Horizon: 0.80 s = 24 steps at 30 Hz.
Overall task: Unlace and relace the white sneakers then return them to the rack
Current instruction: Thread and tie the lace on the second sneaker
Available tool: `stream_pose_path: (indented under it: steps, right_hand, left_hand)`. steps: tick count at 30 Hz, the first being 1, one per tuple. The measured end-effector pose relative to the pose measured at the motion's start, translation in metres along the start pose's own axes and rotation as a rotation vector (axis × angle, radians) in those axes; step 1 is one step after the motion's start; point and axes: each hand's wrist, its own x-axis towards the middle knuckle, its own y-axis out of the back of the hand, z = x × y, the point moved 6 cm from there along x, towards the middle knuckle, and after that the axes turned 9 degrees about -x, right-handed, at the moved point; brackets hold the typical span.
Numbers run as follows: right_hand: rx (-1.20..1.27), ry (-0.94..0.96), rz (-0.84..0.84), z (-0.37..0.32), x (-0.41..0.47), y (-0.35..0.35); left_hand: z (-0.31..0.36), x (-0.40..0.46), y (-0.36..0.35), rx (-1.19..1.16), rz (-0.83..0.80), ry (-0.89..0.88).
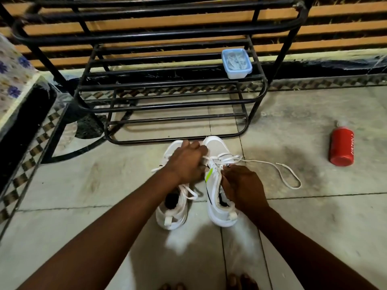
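Landmark: the black metal rack (167, 95), which stands against the wall; all places below are given from it.
Sneakers: 2 white sneakers lie side by side on the tiled floor (83, 174) just in front of the lowest bar of the rack, toes toward it.
Left sneaker (173, 208): on the left of the pair, partly covered by the left arm; its lace looks loose near the collar.
Right sneaker (217, 185): it has a green mark on its side; its lace (278, 170) is pulled out and one free end trails on the floor to the right, away from the rack.
Left hand (186, 162): it lies over the front of the pair, fingers curled down near the lace crossings; I cannot tell if it pinches a lace.
Right hand (243, 185): it is at the eyelets of the right sneaker, and the fingertips seem to pinch the lace there.
Step in hand: I judge it is the unlacing of the right sneaker.
Next move: it probably calls for drawing the lace out of the next eyelets, 1 crossing at a time, while the other hand steadies the shoe.
Other things: a blue lidded box (236, 63) stands on a middle shelf of the rack; a red bottle (342, 147) lies on the floor to the right of the rack.
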Motion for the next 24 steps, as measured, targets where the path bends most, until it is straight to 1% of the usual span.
stream_pose_path:
  steps: [1,4,8,10,11,14,16,18,19,20,21,22,23,24]
  right_hand:
    - [-0.007,-0.003,-0.008,0.000,0.001,-0.001]
    - [0.008,-0.018,0.010,0.002,-0.003,-0.005]
    - [0.014,-0.056,0.013,0.003,-0.008,-0.009]
    - [0.010,-0.065,0.017,0.003,-0.008,-0.010]
    - [0.015,-0.074,0.018,0.003,-0.008,-0.010]
    - [0.037,-0.101,0.022,0.005,-0.008,-0.012]
    - [0.053,-0.118,0.024,0.005,-0.009,-0.013]
    - [0.049,-0.122,0.026,0.005,-0.009,-0.012]
    - [0.041,-0.121,0.028,0.004,-0.009,-0.011]
    - [0.032,-0.116,0.030,0.003,-0.009,-0.010]
    - [0.021,-0.110,0.034,0.003,-0.009,-0.010]
    - [0.009,-0.106,0.034,0.003,-0.009,-0.010]
    - [0.000,-0.105,0.033,0.003,-0.009,-0.010]
    - [-0.006,-0.105,0.032,0.003,-0.008,-0.009]
  left_hand:
    - [0.001,0.004,-0.008,0.049,-0.027,0.007]
    - [0.008,0.009,-0.007,0.067,0.060,-0.004]
    - [0.012,0.010,0.007,0.144,0.082,-0.002]
    - [0.011,0.006,0.023,0.093,0.179,-0.025]
    - [0.009,0.003,0.036,-0.020,0.259,-0.029]
    - [-0.007,-0.006,0.081,-0.589,0.491,0.035]
    - [-0.008,-0.014,0.109,-0.903,0.640,-0.011]
    - [-0.004,-0.021,0.129,-1.121,0.750,-0.052]
    - [-0.001,-0.023,0.136,-1.158,0.776,-0.053]
    - [0.001,-0.027,0.142,-1.131,0.795,-0.065]
    - [0.004,-0.030,0.147,-1.047,0.810,-0.099]
    - [0.007,-0.034,0.153,-0.898,0.815,-0.137]
    - [0.012,-0.035,0.158,-0.693,0.791,-0.168]
    - [0.017,-0.035,0.160,-0.454,0.725,-0.185]
